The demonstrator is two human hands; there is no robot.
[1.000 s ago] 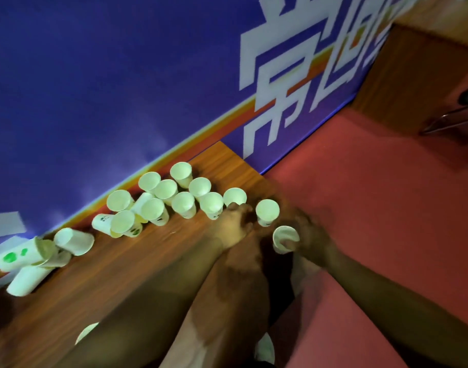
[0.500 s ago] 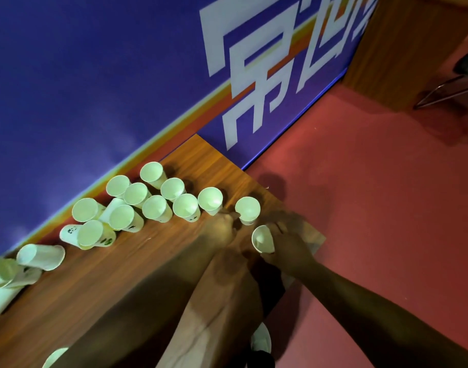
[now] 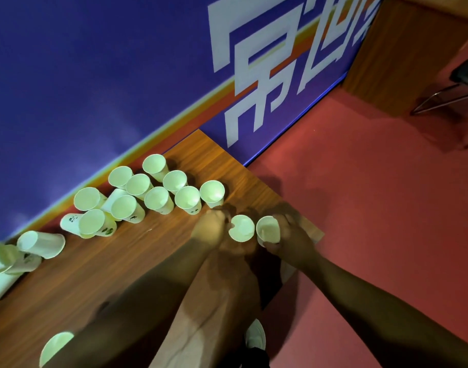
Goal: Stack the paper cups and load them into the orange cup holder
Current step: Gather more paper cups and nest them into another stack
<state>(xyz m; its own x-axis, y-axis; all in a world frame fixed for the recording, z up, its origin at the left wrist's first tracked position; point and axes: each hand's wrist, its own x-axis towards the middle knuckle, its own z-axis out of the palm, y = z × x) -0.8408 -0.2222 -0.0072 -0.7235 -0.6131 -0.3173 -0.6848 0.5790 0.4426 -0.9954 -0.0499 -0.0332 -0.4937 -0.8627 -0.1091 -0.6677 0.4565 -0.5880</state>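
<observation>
Left forearm [image 3: 137, 301] and right forearm [image 3: 373, 298]: bare to the frame edge. Left hand [image 3: 210, 229], right hand [image 3: 291, 235]: bare, blurred. One white shoe [image 3: 255, 334], rounded toe, low in frame; dark trouser cuff [image 3: 255, 357] just behind it, indistinct.

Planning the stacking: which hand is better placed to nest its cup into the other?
Right, probably: the right hand grips a white paper cup right beside the neighbouring white paper cup that the left hand pinches.

Wood table [image 3: 153, 264] w/ paper cups [image 3: 158, 197]
</observation>
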